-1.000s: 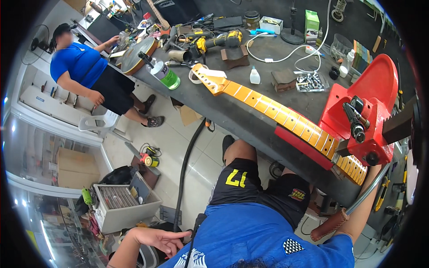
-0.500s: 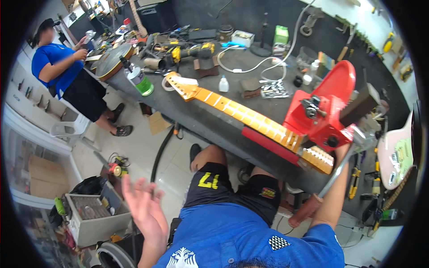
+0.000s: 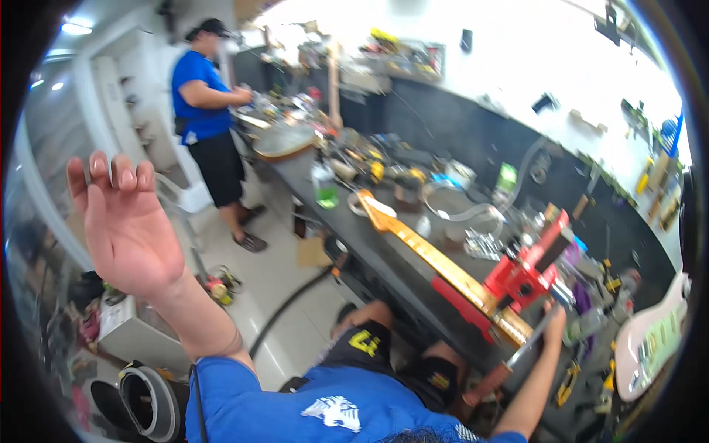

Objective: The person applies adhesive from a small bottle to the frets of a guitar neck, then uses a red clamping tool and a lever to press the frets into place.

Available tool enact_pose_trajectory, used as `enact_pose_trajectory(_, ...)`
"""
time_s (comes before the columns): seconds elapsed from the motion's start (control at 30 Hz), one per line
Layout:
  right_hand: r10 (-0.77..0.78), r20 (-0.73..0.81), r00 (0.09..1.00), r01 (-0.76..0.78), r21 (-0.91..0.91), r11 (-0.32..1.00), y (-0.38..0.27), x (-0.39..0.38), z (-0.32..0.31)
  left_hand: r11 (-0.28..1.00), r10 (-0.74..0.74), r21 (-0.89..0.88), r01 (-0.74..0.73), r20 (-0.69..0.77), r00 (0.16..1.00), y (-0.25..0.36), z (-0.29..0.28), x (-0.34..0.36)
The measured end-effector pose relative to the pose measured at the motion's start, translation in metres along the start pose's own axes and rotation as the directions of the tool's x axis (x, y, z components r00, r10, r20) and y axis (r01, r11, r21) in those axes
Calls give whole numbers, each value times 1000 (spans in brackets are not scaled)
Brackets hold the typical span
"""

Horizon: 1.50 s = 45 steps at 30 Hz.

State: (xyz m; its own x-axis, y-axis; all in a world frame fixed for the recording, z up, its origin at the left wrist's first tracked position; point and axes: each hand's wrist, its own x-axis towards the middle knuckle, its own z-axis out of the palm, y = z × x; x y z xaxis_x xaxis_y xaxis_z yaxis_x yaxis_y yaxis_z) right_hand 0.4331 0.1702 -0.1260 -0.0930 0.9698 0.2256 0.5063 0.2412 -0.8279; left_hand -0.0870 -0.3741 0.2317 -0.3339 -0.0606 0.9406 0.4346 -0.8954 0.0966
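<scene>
My left hand (image 3: pixel 133 229) is raised at the left, palm showing and fingers slightly curled, holding nothing. My right hand (image 3: pixel 552 319) is at the near end of the red bench vise (image 3: pixel 521 277), its fingers largely hidden. Beside it a metal-shafted tool with a brown handle (image 3: pixel 491 384) slants down toward me; I cannot tell whether the hand grips it. A guitar neck (image 3: pixel 436 258) with a maple-coloured fretboard lies along the bench, its headstock pointing away to the left and its other end at the vise. A red pad or strip (image 3: pixel 461 306) sits beneath it.
The dark workbench (image 3: pixel 354 244) carries a bottle of green liquid (image 3: pixel 323 184), yellow-black power tools (image 3: pixel 373 170) and a guitar body (image 3: pixel 284 142). A person in blue (image 3: pixel 203 100) stands at its far left. A pale pink guitar body (image 3: pixel 650 343) is at the right; a black hose (image 3: pixel 288 306) crosses the floor.
My left hand has risen up and to the left, from near my lap. The view has tilted up and turned left, with blur. My right hand stays by the vise.
</scene>
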Motion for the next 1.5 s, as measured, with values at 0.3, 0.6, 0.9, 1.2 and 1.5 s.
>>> enact_pose_trajectory(0.3,-78,-69,995,65,-175,983,18,-4,5,828,443,104,-551,482,756,-20,84,8)
enact_pose_trajectory(0.6,49,-150,988,-86,-254,963,-28,-23,2,921,-328,353,163,931,-161,-197,-8,-346)
enact_pose_trajectory(0.9,-375,-248,893,196,-535,822,-32,-28,16,770,-615,623,136,782,-97,-176,-76,-445)
enact_pose_trajectory(1.2,-348,-330,877,165,-474,865,-37,-28,16,742,-642,649,165,760,-105,-179,-63,-467)
enact_pose_trajectory(1.5,-321,-330,888,125,-499,857,-46,-35,14,713,-664,667,214,741,-97,-181,-52,-473)
